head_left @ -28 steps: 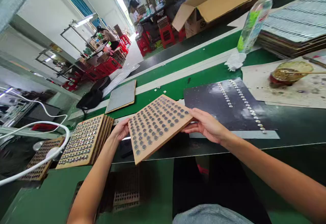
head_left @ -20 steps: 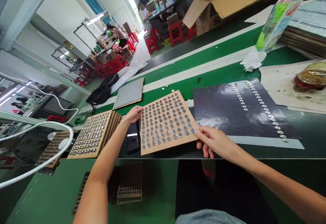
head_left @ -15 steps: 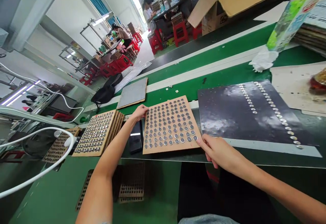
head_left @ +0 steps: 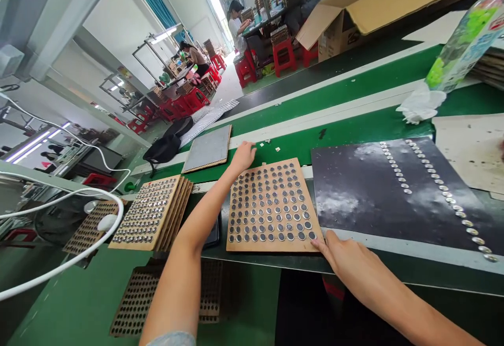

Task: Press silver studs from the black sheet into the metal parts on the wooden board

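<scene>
A brown perforated board filled with several small round metal pieces lies flat on the bench in front of me. My left hand reaches past the board's far left corner, fingers loosely spread, holding nothing. My right hand rests at the board's near right corner, fingertips touching its edge, fingers extended. A dark sheet with two rows of small metal pieces lies just right of the board.
A stack of filled boards sits at the left, empty perforated boards lower down. A phone is partly hidden under my left arm. A grey panel, white cable, bottle, crumpled tissue and cardboard box surround. People work behind.
The board was held tilted in both hands, then laid flat on the bench. My left hand let go and reached past its far corner; my right slid to the near corner.
</scene>
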`<state>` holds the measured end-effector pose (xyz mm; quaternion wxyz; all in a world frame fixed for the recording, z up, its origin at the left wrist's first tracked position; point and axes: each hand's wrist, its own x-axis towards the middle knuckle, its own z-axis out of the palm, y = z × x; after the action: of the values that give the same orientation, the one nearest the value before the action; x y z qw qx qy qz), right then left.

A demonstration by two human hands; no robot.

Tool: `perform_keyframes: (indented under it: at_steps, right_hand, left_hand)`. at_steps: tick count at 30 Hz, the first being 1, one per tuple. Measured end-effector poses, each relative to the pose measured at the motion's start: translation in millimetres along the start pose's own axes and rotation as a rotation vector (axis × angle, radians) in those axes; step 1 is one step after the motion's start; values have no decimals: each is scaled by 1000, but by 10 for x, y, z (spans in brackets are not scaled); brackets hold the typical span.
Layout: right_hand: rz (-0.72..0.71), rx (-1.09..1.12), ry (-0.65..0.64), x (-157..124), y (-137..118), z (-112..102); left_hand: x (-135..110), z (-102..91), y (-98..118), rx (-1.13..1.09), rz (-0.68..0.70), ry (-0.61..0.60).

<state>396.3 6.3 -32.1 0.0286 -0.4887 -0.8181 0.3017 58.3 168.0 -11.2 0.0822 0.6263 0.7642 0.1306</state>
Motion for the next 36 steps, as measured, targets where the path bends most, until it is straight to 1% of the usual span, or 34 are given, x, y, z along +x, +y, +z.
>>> perform_keyframes:
  at_steps: [3, 6, 8, 11, 14, 17, 23, 26, 29, 31, 33, 35, 36]
  right_hand:
    - [100, 34, -133, -77, 15, -77]
    - [180, 148, -204, -190, 83, -144]
    - [195, 260, -221, -268, 169, -154]
    - [224, 404, -257, -361, 313, -138]
    - [261, 470, -310, -413, 404, -143]
    - [272, 496, -351, -440, 414, -207]
    - [267, 582, -319, -517, 378, -419]
    - [270, 610, -317, -595, 434, -486]
    - [263, 626, -301, -683, 547, -513]
    - [272, 637, -288, -729, 637, -528]
    - [283, 646, -267, -758, 723, -553]
    - [273, 656, -234, -774, 792, -585]
    - [262, 663, -214, -780, 818, -601]
  left_hand:
    - [321, 194, 268, 7, 146, 16]
    - [480, 329, 399, 25, 209, -8]
    - [489, 364, 414, 37, 220, -26]
    - [410, 353, 401, 46, 216, -48]
    - [304, 338, 423, 50, 210, -90]
    - [246, 361, 502, 65, 187, -147]
    - [309, 380, 724, 107, 82, -234]
    - [345, 339, 827, 129, 35, -263]
    - [339, 257, 908, 150, 14, -280]
    - [318, 190, 977, 157, 26, -278]
    - [300, 143, 1102, 152, 62, -274]
    - [300, 150, 1325, 129, 125, -284]
    - [311, 182, 1481, 110, 166, -296]
